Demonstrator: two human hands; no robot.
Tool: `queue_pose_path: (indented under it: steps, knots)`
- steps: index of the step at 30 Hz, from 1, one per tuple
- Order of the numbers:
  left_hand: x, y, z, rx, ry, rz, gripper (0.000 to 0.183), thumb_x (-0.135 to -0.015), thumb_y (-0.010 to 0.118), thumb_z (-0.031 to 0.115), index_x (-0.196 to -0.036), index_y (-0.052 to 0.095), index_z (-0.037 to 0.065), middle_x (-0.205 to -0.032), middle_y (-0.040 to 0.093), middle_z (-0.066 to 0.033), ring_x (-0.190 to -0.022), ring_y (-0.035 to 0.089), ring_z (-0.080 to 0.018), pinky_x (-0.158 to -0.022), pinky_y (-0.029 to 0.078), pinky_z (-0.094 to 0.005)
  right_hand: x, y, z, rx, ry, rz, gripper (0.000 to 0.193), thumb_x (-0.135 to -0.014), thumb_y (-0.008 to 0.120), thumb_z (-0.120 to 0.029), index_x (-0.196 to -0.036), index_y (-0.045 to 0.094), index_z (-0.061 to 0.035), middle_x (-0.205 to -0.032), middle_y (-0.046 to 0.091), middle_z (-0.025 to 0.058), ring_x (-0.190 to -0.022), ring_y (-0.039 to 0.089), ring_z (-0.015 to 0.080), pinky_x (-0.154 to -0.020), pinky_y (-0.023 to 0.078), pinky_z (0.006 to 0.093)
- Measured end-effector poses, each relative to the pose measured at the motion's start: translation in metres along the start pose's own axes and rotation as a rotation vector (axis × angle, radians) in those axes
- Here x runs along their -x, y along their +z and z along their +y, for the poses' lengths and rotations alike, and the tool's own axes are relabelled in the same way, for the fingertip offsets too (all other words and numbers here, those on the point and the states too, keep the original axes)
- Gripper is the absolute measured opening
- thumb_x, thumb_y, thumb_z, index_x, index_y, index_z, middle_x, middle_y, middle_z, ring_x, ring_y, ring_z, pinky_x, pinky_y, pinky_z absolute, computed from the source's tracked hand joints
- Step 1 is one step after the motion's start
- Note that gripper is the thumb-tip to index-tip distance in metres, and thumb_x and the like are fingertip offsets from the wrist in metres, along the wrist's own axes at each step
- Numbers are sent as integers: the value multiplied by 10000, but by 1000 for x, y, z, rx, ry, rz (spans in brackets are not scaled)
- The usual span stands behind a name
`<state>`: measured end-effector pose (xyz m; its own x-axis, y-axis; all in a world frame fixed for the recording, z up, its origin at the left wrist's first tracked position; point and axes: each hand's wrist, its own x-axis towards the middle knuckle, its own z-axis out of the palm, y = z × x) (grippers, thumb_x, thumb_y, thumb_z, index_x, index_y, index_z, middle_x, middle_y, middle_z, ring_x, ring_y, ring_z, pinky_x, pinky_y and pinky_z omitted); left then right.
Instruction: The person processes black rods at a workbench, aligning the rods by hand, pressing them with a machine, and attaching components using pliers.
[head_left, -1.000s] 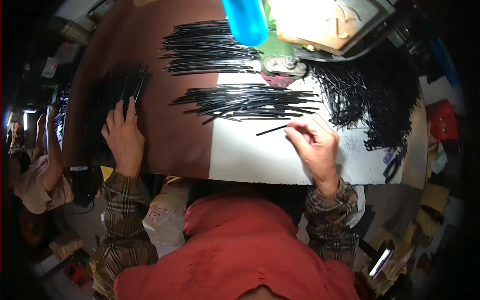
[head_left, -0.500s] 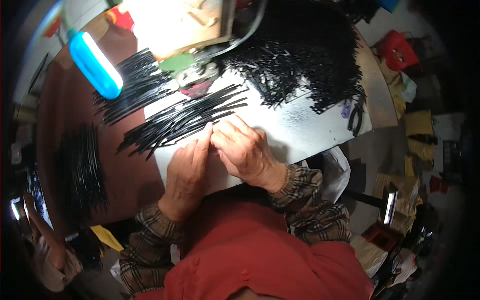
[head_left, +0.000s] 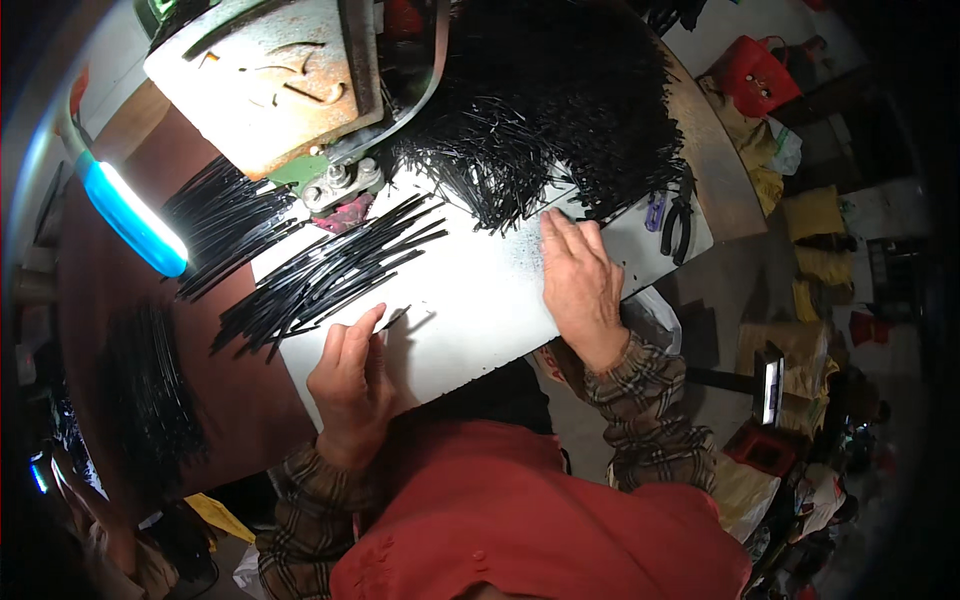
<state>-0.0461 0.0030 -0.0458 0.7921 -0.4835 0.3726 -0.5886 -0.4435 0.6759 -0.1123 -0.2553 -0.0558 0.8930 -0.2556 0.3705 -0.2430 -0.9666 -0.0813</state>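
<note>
My left hand (head_left: pixel 350 385) is over the near part of the white work surface, its thumb and forefinger closed on a short black strip (head_left: pixel 397 318). Just beyond it lies a loose bundle of long, thin black strips (head_left: pixel 320 275). On the right, my right hand (head_left: pixel 583 290) stretches its fingers forward, close together. Their tips reach the near edge of a big heap of black strips (head_left: pixel 500 165); no strip shows in its grasp. A machine head (head_left: pixel 270 90) with a metal clamp-like foot (head_left: pixel 340 185) stands beyond the bundle.
A lit blue lamp (head_left: pixel 130 215) hangs at the left. More black strips lie on the brown tabletop (head_left: pixel 250 400), in a far bundle (head_left: pixel 225 220) and a left one (head_left: pixel 150 390). Black-handled pliers (head_left: pixel 677 228) and a small purple tool (head_left: pixel 655 212) rest near the right edge.
My hands were together at the bundle's near edge and have come apart. The right moved to the heap; the left moved slightly nearer and left. The view has shifted, showing more of the machine.
</note>
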Motion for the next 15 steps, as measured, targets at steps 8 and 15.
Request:
queue_pose_path:
  steps: [8, 15]
  knots:
    - [-3, -2, -2, 16, 1, 19, 327, -838, 582, -115, -1127, 623, 34, -748, 503, -102, -587, 499, -201, -527, 412, -308, -10, 2, -1, 43, 7, 27, 389, -870, 623, -206, -1191, 595, 12, -1242, 590, 120, -1203, 464, 262, -1012, 344, 439]
    - [-1, -2, -2, 50, -21, 13, 299, -837, 577, -121, -1097, 627, 17, -747, 509, -106, -609, 504, -200, -546, 421, -304, -4, 5, -6, -57, -67, 46, 355, -881, 581, -144, -1198, 587, 18, -1257, 585, 115, -1246, 434, 272, -1053, 282, 449]
